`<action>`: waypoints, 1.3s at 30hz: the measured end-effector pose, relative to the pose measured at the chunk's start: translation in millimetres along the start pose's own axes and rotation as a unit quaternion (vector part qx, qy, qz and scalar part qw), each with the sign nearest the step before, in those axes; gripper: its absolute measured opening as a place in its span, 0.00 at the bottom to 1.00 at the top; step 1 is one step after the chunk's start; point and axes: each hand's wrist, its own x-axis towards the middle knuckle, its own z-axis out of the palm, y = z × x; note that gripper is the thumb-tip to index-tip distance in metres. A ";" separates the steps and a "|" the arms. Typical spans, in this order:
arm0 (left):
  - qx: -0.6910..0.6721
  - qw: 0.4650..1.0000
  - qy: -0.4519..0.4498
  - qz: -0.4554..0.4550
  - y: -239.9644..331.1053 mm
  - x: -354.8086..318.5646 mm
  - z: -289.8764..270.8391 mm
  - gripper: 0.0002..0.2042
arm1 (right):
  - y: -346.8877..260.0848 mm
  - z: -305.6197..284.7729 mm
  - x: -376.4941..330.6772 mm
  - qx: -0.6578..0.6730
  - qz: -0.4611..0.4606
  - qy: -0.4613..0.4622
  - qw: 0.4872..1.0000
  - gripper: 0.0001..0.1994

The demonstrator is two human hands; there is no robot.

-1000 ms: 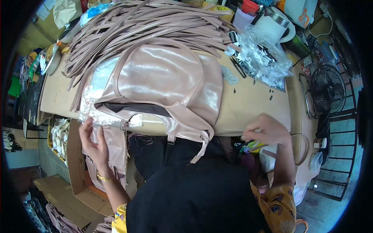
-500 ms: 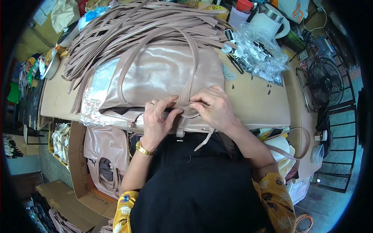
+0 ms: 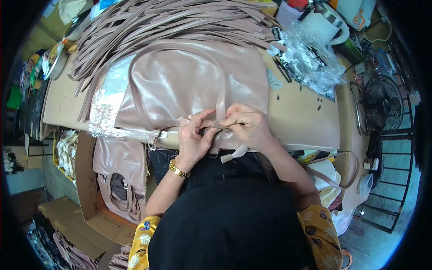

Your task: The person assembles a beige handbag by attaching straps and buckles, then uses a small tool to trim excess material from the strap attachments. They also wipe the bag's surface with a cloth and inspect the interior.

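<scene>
A glossy dusty-pink handbag lies flat on the table before me, its opening edge toward my body. The bag's strap runs down to that edge, where both my hands meet. My left hand, with a ring and a gold watch, pinches the strap's lower part between thumb and fingers. From the other side my right hand grips the same spot, thumb and forefinger pressed together. Just below them hangs a strap end with a pale tip. My fingers hide the exact point of the hold.
A heap of pink straps lies behind the bag. At the back right are crumpled clear plastic, black tweezers and a white jug. A cardboard box with another pink bag stands at the left. A black fan is at far right.
The bag's handle loop, raised before, now lies flatter and farther left. Both hands have closed in on the strap's base. The loose strap end has turned, showing its pale tip.
</scene>
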 end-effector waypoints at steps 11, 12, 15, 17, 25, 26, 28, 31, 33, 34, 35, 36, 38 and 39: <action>0.356 0.929 0.056 0.090 -14.3 13.1 -187.4 0.11 | -33.3 -22.4 -1.0 -0.125 0.057 -0.010 0.991 0.12; 0.386 0.917 -0.011 0.100 -26.9 13.7 -195.8 0.10 | -39.7 -25.1 5.9 -0.124 0.070 -0.017 0.990 0.13; 0.315 0.943 -0.012 -0.107 6.9 22.0 -189.4 0.09 | -55.1 -57.0 30.2 -0.030 0.117 0.069 0.990 0.12; 0.302 0.952 -0.019 -0.045 9.9 38.5 -180.3 0.16 | -39.8 -64.2 43.9 -0.020 0.075 0.075 0.994 0.11; 0.345 0.927 -0.081 -0.124 -36.6 78.6 -160.2 0.18 | 41.4 -30.9 60.0 -0.177 0.192 0.048 0.964 0.05; 0.349 0.923 -0.084 -0.137 -33.6 77.9 -160.4 0.16 | 34.3 -28.7 62.0 -0.191 0.198 0.051 0.960 0.06; 0.408 0.912 0.039 0.028 -15.7 69.4 -145.0 0.10 | 32.7 -24.8 58.2 -0.222 0.162 0.076 0.959 0.09; 0.376 0.922 0.039 0.077 12.7 45.4 -124.1 0.16 | 35.7 -27.2 50.6 -0.235 0.080 0.088 0.965 0.16; 0.376 0.923 -0.002 0.083 31.6 35.0 -109.8 0.17 | 17.7 -39.9 49.6 -0.193 0.085 0.016 0.977 0.22; 0.386 0.921 -0.002 0.059 29.6 32.7 -110.1 0.18 | 7.8 -44.6 50.7 -0.213 0.073 -0.024 0.974 0.21; 0.398 0.917 -0.001 0.036 24.1 33.0 -112.6 0.18 | -2.1 -49.8 52.9 -0.231 0.058 -0.062 0.969 0.20; 0.409 0.913 0.001 0.014 18.7 34.2 -115.0 0.18 | -11.4 -53.0 55.8 -0.265 0.057 -0.104 0.957 0.20; 0.456 0.886 0.049 0.061 8.5 46.0 -123.2 0.20 | -39.2 -49.3 64.3 -0.351 0.048 -0.123 0.927 0.18; 0.479 0.871 0.072 0.085 5.4 52.2 -124.9 0.21 | -46.6 -44.8 67.9 -0.315 0.008 -0.086 0.945 0.16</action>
